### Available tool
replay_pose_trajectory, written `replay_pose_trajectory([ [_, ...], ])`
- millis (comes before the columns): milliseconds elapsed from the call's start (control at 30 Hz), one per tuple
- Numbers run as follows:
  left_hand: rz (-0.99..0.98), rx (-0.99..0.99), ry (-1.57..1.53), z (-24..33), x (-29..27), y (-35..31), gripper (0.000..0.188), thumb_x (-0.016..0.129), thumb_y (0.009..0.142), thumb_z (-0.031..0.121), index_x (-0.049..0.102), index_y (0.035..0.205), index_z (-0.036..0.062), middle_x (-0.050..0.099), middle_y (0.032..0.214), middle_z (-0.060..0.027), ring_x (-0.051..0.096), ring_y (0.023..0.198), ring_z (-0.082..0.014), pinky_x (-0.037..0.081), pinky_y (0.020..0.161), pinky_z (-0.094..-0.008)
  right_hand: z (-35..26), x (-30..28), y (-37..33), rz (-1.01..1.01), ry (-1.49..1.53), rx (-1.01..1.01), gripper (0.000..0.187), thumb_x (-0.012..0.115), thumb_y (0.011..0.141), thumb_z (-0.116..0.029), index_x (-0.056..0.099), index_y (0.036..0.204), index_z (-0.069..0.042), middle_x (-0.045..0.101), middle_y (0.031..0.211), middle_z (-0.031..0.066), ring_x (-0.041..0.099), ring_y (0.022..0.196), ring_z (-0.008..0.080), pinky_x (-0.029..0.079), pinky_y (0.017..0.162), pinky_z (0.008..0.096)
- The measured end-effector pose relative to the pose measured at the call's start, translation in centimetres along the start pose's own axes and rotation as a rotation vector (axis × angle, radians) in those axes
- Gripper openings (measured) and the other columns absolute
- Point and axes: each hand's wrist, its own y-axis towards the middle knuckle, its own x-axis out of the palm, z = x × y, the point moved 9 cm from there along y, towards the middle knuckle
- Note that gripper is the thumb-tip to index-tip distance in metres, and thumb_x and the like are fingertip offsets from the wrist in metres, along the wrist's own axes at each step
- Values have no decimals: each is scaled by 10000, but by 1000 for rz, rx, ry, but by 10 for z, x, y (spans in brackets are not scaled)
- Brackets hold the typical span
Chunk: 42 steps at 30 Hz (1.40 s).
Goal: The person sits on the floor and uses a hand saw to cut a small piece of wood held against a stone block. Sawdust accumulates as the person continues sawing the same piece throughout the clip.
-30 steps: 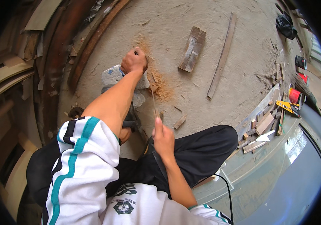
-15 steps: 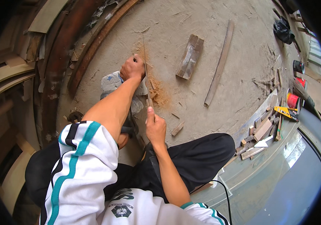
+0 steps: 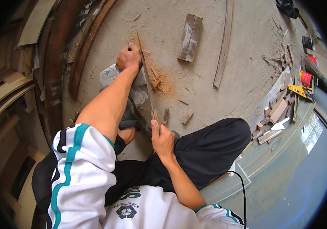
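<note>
Nearest, the right hand (image 3: 163, 142) had its fingers closed around the handle (image 3: 156, 115) of the saw (image 3: 147, 78). The saw pointed away, past sawdust (image 3: 166, 84), close beside the left hand (image 3: 128, 58). Those fingers were curled tight, but I couldn't tell around what. Long, straight, gentle strokes seemed best.

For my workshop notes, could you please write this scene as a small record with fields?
Right hand: closed on the brown wooden handle of a thin metal hand saw
Left hand: closed, beside the saw; what it grips, if anything, is hidden
Support: rough white block with blue marks, partly hidden by the left forearm
Floor: orange-brown sawdust; dark brown two-part wooden block; long narrow brown wooden strip
Right side: pile of short brown wooden offcuts
</note>
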Motion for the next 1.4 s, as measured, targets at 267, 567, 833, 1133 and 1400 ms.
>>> replay_pose_trajectory([
  [267,28,4,23,-4,3,6,495,464,891,501,744,1007,109,697,1055,-219,638,1034,-431,463,907,-498,-32,-15,-10,36,-134,-71,448,601,963,-347,571,722,29,577,640,282,597,624,477,448,544,497],
  [567,1,-17,14,0,1,1,500,456,894,494,739,1033,106,690,1074,-227,629,1050,-439,463,916,-496,-27,-33,-36,-57,46,-3,464,553,992,-362,587,741,27,570,604,195,574,547,335,434,539,402],
  [833,9,-25,1,1,0,-3,495,453,908,479,737,1039,96,692,1066,-228,630,1053,-434,445,945,-493,-13,-12,25,-119,45,108,582,515,994,-449,590,713,54,559,631,267,567,590,450,427,572,476],
  [1133,15,-27,-4,1,-8,-7,489,443,913,464,741,1024,93,694,1060,-224,630,1040,-439,455,933,-499,-6,-31,-11,-111,33,86,630,494,1004,-471,580,633,31,534,522,123,524,505,215,420,541,367],
  [1400,11,-57,-54,-7,-7,-6,474,431,932,461,736,1003,105,694,1041,-220,637,1014,-437,473,893,-504,-16,-2,24,-58,27,46,644,476,1010,-475,562,624,33,504,513,111,501,499,199,402,526,366],
])
